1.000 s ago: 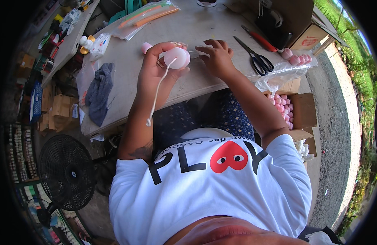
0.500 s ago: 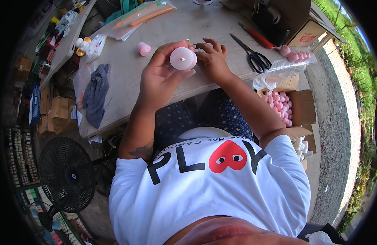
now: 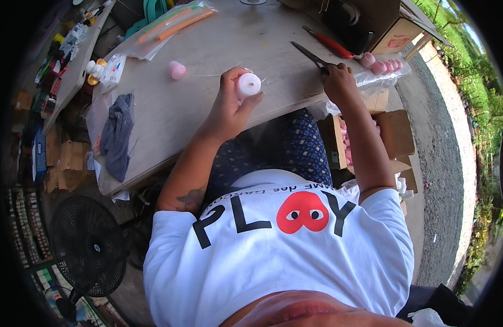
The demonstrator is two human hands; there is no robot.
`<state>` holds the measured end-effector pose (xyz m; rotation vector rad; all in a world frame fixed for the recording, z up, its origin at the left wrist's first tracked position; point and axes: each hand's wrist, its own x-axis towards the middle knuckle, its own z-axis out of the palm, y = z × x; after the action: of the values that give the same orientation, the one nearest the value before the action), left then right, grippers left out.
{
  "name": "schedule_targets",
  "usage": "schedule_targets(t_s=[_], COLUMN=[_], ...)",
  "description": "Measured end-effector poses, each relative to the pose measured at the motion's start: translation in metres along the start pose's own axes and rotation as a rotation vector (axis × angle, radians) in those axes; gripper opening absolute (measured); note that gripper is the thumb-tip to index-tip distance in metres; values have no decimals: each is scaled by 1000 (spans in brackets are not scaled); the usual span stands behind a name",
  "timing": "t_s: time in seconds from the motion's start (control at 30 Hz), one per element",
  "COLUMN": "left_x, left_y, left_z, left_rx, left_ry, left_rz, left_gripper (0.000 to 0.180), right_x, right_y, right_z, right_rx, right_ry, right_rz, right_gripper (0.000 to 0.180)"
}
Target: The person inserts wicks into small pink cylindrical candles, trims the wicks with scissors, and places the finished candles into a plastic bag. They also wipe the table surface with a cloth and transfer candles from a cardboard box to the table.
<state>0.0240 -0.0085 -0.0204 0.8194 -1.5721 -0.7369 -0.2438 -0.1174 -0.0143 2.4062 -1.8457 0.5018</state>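
Observation:
My left hand (image 3: 227, 111) is closed round a pale pink cylinder (image 3: 248, 86), holding it over the table's near part. Its end is turned up, with a small knot-like nub in the middle. Over at the right, my right hand (image 3: 340, 84) has its fingers on the scissors (image 3: 306, 53); it covers most of the black handles, and the blades lie on the table, pointing far left. A second pink cylinder (image 3: 177, 70) lies left of my left hand, and a thin pale thread stretches between it and that hand.
Red-handled pliers (image 3: 338, 48) and a row of pink cylinders (image 3: 379, 67) on plastic lie beyond my right hand. A cardboard box (image 3: 397, 133) holding pink pieces stands below the table edge. A grey cloth (image 3: 117, 136) and a bag of coloured strips (image 3: 170, 27) occupy the left.
My right hand has left the pink cylinder and moved right onto the scissors' handles. My left hand still holds the cylinder. The view has shifted slightly.

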Motion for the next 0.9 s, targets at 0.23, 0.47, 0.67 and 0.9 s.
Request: schedule_targets(t_s=[0.23, 0.47, 0.67, 0.9], left_x=[1, 1, 5, 10], left_y=[0, -3, -8, -6], left_z=[5, 5, 15, 16], left_rx=[186, 280, 299, 379], left_ry=[-12, -19, -28, -43], left_rz=[32, 46, 51, 99], left_gripper=[45, 36, 36, 37], right_x=[28, 26, 16, 2], right_y=[38, 23, 19, 14], right_z=[-7, -36, -41, -47], right_rx=[21, 115, 176, 724], right_ry=[-156, -336, -467, -639], right_rz=[8, -34, -20, 297], right_gripper=[27, 45, 57, 64])
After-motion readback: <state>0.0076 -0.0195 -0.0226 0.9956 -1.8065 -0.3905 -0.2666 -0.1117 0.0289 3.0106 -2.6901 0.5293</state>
